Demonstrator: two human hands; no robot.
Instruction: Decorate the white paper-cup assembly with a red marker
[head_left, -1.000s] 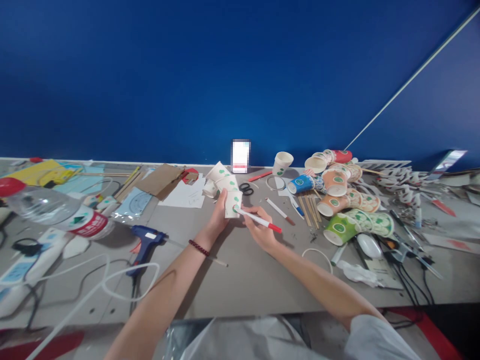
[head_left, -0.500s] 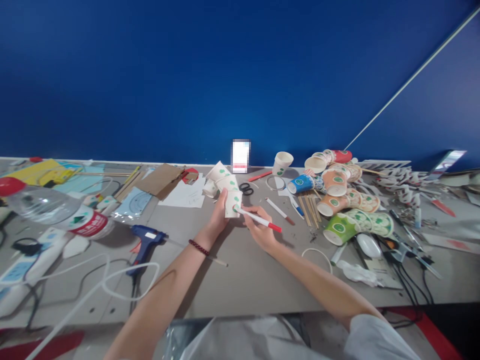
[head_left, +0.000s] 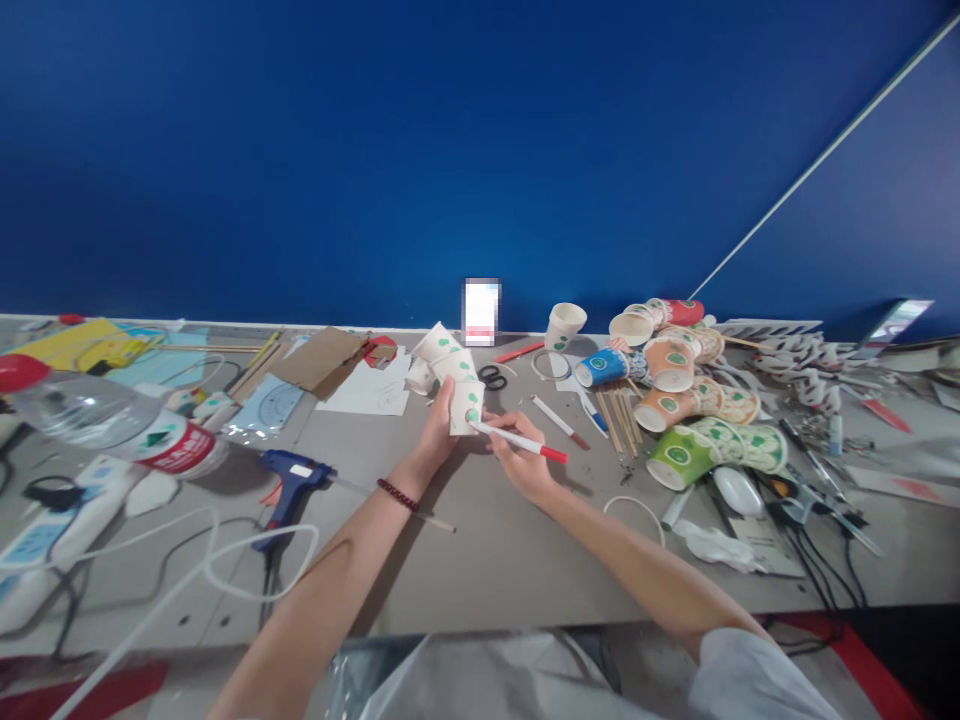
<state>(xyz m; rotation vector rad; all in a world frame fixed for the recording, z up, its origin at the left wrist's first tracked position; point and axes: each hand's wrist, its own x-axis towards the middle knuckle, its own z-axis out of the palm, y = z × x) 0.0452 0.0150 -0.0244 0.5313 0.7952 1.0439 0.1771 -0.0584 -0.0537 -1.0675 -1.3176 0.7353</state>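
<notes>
On the left of the tabletop (head_left: 487, 575), a bottle (head_left: 105, 410) wears a red label (head_left: 184, 450) with white characters too blurred to read; the handwriting on the paper (head_left: 360, 395) is illegible too. The left hand (head_left: 435, 428) has its fingers wrapped around a bent row of white cups (head_left: 466, 396) with green prints, held above the tabletop. The right hand's (head_left: 523, 462) fingers grip a red-ended marker (head_left: 519, 438), its tip at the nearest cup, slightly lower than half a second ago.
</notes>
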